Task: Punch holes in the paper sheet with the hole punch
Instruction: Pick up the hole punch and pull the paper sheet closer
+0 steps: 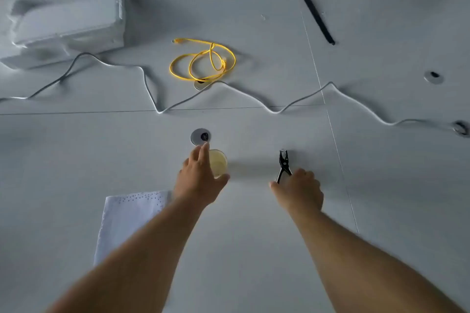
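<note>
head view: right hand [298, 189] grasping hole punch [283, 165] handles, left hand [201, 178] on cup [217, 165], prob pickup step; next needs paper sheet [127, 221] brought btwn jaws.

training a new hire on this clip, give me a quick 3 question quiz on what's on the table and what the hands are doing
1. True or false: the paper sheet already has punched holes.
2. Which hand is on the hole punch? A) left B) right C) neither
3. What does the left hand reach around?

Key:
1. True; dots line its far edge.
2. B; the right hand closes its grip on the handles.
3. The yellowish cup.
</note>
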